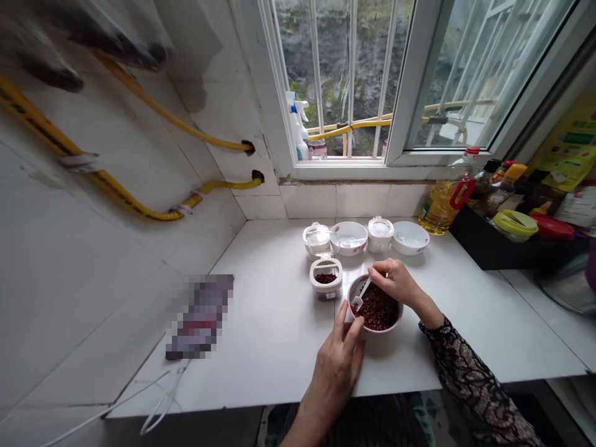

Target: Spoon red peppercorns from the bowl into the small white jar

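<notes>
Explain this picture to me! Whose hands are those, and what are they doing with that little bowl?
There's no machine here! These are a person's own two hands. The picture comes from a camera worn on that person's head, looking forward and down, so you see what they see.

On the white counter sits a small bowl of dark red grains. The right hand holds a little white spoon in the grains, and the left hand touches the bowl's side.

Beside the bowl is a small square jar with similar grains inside. Behind it stand two more jars and two white bowls. A bottle of yellow oil stands near the window.
</notes>
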### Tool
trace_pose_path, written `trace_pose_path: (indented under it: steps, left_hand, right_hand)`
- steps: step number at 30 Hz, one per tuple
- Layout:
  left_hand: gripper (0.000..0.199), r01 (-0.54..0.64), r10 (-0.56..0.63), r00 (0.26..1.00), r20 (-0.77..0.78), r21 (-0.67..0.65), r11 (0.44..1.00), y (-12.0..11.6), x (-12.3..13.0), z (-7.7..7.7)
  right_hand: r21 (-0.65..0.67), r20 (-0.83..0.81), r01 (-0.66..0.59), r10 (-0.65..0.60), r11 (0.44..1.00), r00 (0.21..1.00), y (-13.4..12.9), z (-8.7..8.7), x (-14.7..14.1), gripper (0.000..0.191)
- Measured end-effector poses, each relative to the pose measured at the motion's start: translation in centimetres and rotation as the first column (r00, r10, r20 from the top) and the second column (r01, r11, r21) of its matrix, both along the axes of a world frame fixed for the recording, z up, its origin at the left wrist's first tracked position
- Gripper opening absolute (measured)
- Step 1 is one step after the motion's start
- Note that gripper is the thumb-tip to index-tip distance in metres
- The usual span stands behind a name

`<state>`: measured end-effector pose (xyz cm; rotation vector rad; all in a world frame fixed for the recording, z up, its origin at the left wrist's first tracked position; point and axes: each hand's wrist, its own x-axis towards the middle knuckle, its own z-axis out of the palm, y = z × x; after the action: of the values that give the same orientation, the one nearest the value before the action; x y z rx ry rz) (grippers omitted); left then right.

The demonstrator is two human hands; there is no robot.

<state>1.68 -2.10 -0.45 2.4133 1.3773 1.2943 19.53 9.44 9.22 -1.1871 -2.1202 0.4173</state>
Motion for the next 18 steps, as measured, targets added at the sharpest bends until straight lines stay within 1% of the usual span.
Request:
trace_pose_path:
  steps: [3,6,12,18]
  left_hand:
    - [0.041,-0.004,0.004,1.000,0.001,0.008,1.000,0.0,0.0,0.3]
    - [0.040,0.002,-0.002,1.000,-0.007,0.018,1.000,0.0,0.0,0.5]
    - [0.040,0.002,-0.002,0.999,-0.043,0.012,1.000,0.0,-0.2,1.0]
    - [0.040,0.006,-0.005,0.999,-0.048,0.012,1.000,0.0,-0.2,1.1]
  right_hand:
    - [0.005,0.031,-0.035,0.035,0.999,0.999,-0.3,0.0,-0.5,0.041]
    - [-0.017,0.021,-0.049,0.049,0.999,0.999,-0.4,0.1,-0.6,0.041]
    - [-0.080,-0.095,0.044,-0.052,0.996,0.994,0.0,0.3,0.3,0.042]
    - [-0.061,-0.084,0.082,-0.087,0.995,0.993,0.1,0.2,0.2,0.041]
